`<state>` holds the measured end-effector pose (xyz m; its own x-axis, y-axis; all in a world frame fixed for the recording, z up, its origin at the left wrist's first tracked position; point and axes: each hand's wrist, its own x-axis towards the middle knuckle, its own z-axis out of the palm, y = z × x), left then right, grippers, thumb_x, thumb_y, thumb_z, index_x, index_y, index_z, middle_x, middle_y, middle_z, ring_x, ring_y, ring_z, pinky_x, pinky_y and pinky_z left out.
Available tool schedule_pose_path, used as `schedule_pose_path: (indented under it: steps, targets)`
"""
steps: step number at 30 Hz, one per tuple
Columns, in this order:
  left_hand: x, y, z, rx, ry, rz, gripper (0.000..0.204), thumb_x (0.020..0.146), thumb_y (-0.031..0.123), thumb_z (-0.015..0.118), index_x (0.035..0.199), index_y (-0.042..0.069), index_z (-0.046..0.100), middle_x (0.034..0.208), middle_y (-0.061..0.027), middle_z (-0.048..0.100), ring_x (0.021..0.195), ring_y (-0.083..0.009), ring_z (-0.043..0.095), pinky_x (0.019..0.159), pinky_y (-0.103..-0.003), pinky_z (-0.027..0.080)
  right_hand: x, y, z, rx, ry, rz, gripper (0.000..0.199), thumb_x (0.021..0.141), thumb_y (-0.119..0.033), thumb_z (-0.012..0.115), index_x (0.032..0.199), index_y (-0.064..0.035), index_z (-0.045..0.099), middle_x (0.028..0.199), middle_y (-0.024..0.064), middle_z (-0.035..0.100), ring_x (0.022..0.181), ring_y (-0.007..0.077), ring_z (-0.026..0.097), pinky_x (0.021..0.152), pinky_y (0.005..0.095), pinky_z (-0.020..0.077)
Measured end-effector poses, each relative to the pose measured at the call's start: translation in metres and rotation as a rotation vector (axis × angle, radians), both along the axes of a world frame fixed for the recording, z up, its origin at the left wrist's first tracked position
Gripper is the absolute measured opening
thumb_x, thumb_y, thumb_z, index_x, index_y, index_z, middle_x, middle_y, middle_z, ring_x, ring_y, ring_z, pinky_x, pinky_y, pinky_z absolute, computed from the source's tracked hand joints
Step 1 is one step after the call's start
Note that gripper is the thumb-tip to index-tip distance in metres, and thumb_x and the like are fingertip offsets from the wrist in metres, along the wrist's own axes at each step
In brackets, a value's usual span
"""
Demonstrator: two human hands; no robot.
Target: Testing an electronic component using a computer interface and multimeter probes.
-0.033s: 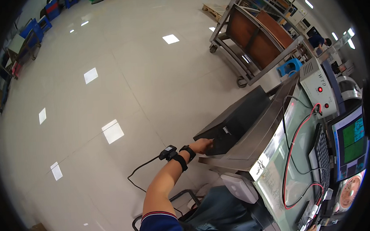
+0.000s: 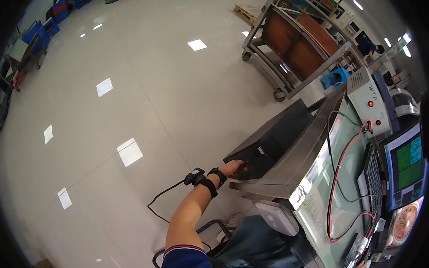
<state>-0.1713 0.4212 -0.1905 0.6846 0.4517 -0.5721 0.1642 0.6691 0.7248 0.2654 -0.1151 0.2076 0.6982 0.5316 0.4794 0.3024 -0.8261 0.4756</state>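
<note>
My left hand (image 2: 232, 168) reaches out to the black computer tower (image 2: 271, 144), which stands beside the desk. Its fingers are bent and drawn together against the near end of the front panel; what lies under the fingertips is too small to make out. Black straps and a small black device (image 2: 194, 176) with a cable sit around the left wrist. Only a sliver of my right hand (image 2: 361, 266) shows at the bottom right edge, beside white cable connectors (image 2: 364, 244). The fingers of that hand are mostly cut off.
On the glass-topped desk (image 2: 316, 210) are a black keyboard (image 2: 371, 185), red and black leads (image 2: 335, 177), a monitor (image 2: 407, 167), a small fan (image 2: 406, 224) and a light-coloured power box (image 2: 368, 102). A wheeled metal cart (image 2: 292, 46) and blue stool (image 2: 336, 77) stand beyond. Another person (image 2: 370, 48) is far off.
The fingertips of my left hand have shifted very slightly at the tower's front panel. Otherwise the scene looks the same.
</note>
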Motion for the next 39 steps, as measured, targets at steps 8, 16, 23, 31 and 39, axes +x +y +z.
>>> schedule_pose_path:
  steps: [8, 16, 23, 31, 39]
  targets:
    - [-0.006, -0.002, -0.004, -0.249, -0.269, -0.05, 0.026, 0.099, 0.02, 0.046, 0.116, 0.005, 0.058, 0.086, 0.0014, 0.056, 0.079, -0.01, 0.055, 0.075, -0.028, 0.051, -0.017, 0.013, 0.003, -0.039, 0.153, -0.117, 0.04, 0.094, -0.025, 0.052, 0.116, 0.007, 0.057, 0.113, 0.0262, 0.06, 0.108, 0.0388, 0.056, 0.093, 0.0422, 0.0444]
    - [-0.006, -0.003, -0.017, -0.357, -0.368, -0.061, 0.031, 0.1, 0.017, 0.044, 0.123, -0.003, 0.051, 0.102, -0.0082, 0.065, 0.096, -0.0149, 0.063, 0.088, -0.03, 0.053, -0.001, -0.003, 0.004, -0.115, 0.066, -0.085, 0.041, 0.094, -0.026, 0.051, 0.118, 0.0064, 0.056, 0.115, 0.0258, 0.059, 0.109, 0.0386, 0.056, 0.094, 0.0431, 0.0441]
    - [0.01, -0.006, -0.01, -0.425, -0.413, -0.03, 0.032, 0.101, 0.017, 0.04, 0.121, -0.006, 0.049, 0.103, -0.0124, 0.063, 0.097, -0.0186, 0.063, 0.091, -0.032, 0.053, 0.045, -0.04, -0.006, -0.169, -0.024, 0.009, 0.042, 0.094, -0.027, 0.051, 0.119, 0.0059, 0.056, 0.118, 0.0255, 0.059, 0.111, 0.0385, 0.055, 0.096, 0.0439, 0.0438]
    - [0.022, 0.002, -0.002, -0.365, -0.378, -0.118, 0.029, 0.102, 0.017, 0.035, 0.115, -0.004, 0.049, 0.097, -0.011, 0.061, 0.096, -0.0244, 0.066, 0.083, -0.031, 0.056, 0.104, -0.099, -0.024, -0.193, -0.119, 0.102, 0.044, 0.094, -0.028, 0.051, 0.122, 0.0054, 0.054, 0.12, 0.0251, 0.057, 0.114, 0.0385, 0.054, 0.097, 0.0445, 0.0429]
    - [0.025, 0.008, 0.008, -0.212, -0.239, -0.139, 0.031, 0.102, 0.018, 0.034, 0.111, -0.006, 0.051, 0.092, -0.0109, 0.061, 0.088, -0.0262, 0.069, 0.078, -0.031, 0.057, 0.058, -0.05, -0.013, -0.314, -0.033, -0.077, 0.048, 0.095, -0.031, 0.048, 0.127, 0.0051, 0.051, 0.125, 0.0251, 0.055, 0.118, 0.0384, 0.051, 0.101, 0.0441, 0.0403]
